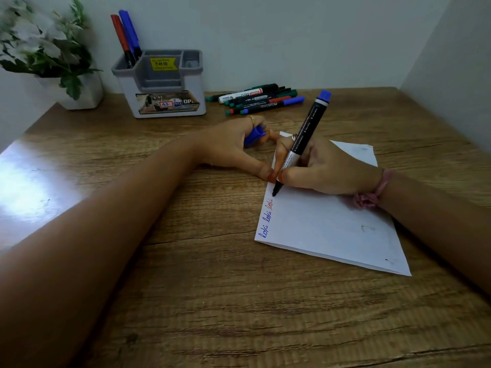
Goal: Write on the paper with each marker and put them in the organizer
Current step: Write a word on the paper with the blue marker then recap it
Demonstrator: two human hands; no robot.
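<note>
So on the far left, the organizer (159, 83) sat at the back of the desk (186, 288) with a red marker (121, 35) and a blue marker (130, 31) already standing in its left slot. Right of it, a loose pile of markers (255, 100) lay flat, still waiting.

The left hand (233, 147) was curled round a blue cap (254, 136), thumb tip pressing the paper's left edge. Just right of that, the right hand (318, 171) pinched the black-barrelled marker (303, 139) low down. Its long axis leaned up and away to the right, tip down at the paper (332, 221), just above the last "loki" (269, 204). I'd say the next word goes further up that edge. Cap was basically next to the pen, so recapping looked easy.
</note>
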